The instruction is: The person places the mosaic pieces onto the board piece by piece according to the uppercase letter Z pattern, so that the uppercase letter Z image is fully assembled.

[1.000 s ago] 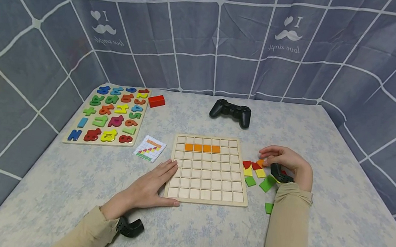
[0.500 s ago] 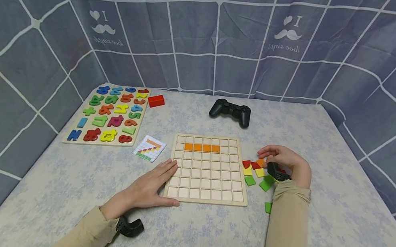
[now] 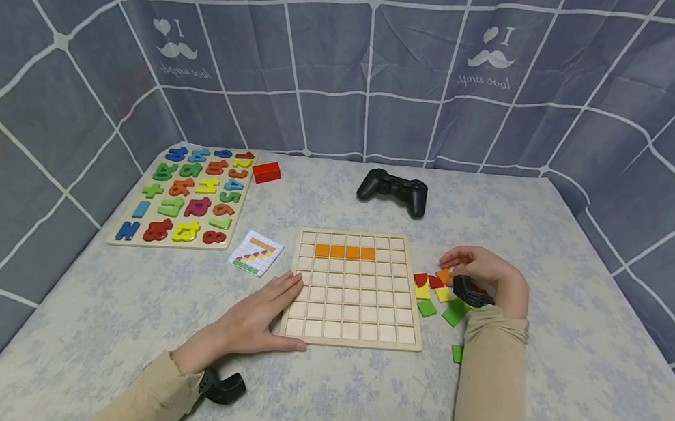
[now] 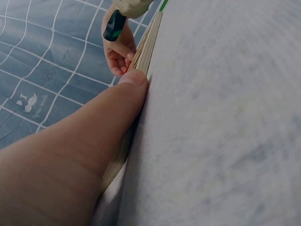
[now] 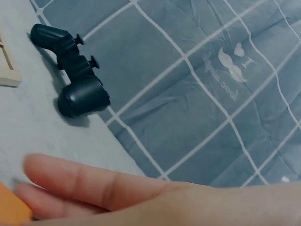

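Observation:
My left hand (image 3: 255, 313) rests flat at the left edge of a wooden grid board (image 3: 351, 315). Its fingertips lie on the rim and its thumb runs along the near corner; in the left wrist view the thumb (image 4: 134, 80) presses the board's side. A row of orange square tiles (image 3: 338, 252) sits in the board's second row. My right hand (image 3: 480, 265) is low over loose tiles right of the board, fingers bent slightly. An orange tile (image 5: 11, 207) shows right by its fingertips; I cannot tell whether it is pinched. Red, yellow (image 3: 443, 295) and green tiles (image 3: 454, 312) lie under and beside the hand.
A pattern card (image 3: 255, 253) lies left of the board. Behind it are a letter-and-number puzzle board (image 3: 176, 243) and a red block (image 3: 266, 173). A black game controller (image 3: 393, 190) sits at the back. One green tile (image 3: 457, 354) lies beside the right sleeve.
My right hand has shifted very slightly left over the loose tiles. The left hand, the board and its orange row stay as they were.

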`<state>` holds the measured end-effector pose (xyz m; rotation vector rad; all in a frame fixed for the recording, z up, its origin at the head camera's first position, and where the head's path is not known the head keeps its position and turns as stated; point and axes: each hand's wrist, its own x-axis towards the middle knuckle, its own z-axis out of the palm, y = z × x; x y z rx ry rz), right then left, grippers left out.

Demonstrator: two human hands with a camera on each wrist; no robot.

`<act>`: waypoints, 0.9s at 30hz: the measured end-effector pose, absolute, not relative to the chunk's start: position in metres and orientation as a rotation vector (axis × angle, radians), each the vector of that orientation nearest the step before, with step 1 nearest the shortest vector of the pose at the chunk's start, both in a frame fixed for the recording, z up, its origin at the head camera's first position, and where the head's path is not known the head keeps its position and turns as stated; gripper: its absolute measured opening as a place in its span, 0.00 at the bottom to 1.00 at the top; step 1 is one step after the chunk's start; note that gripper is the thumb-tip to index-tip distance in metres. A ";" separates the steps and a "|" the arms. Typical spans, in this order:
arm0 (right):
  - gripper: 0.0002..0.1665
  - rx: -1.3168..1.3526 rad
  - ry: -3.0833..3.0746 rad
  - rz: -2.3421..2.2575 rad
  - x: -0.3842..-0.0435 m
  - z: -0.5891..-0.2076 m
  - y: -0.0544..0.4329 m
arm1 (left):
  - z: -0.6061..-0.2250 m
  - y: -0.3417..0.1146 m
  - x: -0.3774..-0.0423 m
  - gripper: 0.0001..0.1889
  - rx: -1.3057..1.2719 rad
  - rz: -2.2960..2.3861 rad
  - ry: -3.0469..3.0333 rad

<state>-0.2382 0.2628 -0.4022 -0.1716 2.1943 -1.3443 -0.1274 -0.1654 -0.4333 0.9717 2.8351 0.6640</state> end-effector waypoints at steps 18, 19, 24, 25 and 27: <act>0.12 -0.431 2.560 -1.262 -0.258 -0.392 0.186 | -0.432 -0.165 -0.127 0.55 0.968 0.675 2.827; 0.12 -0.444 2.557 -1.241 -0.258 -0.393 0.181 | -0.432 -0.165 -0.127 0.55 0.968 0.673 2.828; 0.12 -0.425 2.578 -1.129 -0.258 -0.396 0.164 | -0.432 -0.165 -0.127 0.55 0.965 0.677 2.825; 0.12 -0.409 2.588 -1.108 -0.257 -0.396 0.162 | -0.432 -0.165 -0.127 0.55 0.964 0.678 2.824; 0.12 -0.393 2.602 -1.078 -0.256 -0.395 0.160 | -0.432 -0.165 -0.127 0.55 0.964 0.680 2.822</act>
